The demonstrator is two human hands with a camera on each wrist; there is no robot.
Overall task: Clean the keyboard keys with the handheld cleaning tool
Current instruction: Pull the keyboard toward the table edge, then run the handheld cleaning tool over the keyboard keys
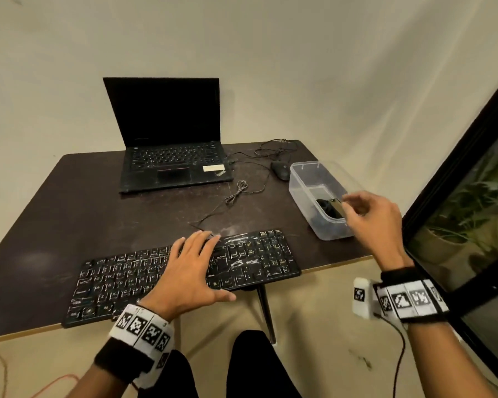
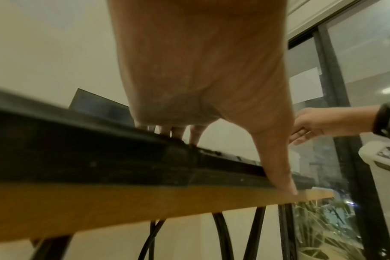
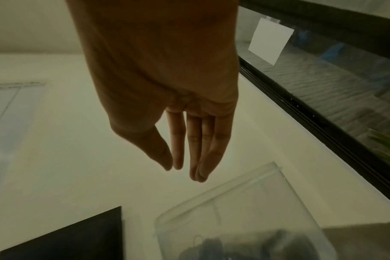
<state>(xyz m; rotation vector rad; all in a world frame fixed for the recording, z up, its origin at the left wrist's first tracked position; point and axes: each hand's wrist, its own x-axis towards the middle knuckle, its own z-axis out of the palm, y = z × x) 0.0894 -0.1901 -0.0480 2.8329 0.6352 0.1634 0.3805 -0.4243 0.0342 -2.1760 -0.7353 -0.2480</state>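
Head view: clear plastic box [image 1: 302, 193] holds a dark cleaning tool [image 1: 329, 208]; right hand [image 1: 371, 216] hovers above, fingers loosely together, empty.

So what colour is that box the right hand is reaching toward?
The plastic box is clear and see-through, with something dark inside; the head view shows it best.

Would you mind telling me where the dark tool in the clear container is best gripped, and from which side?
Probably from above: the clear container is open-topped. Pinch the tool across its exposed upper body; the right hand hovers open there.
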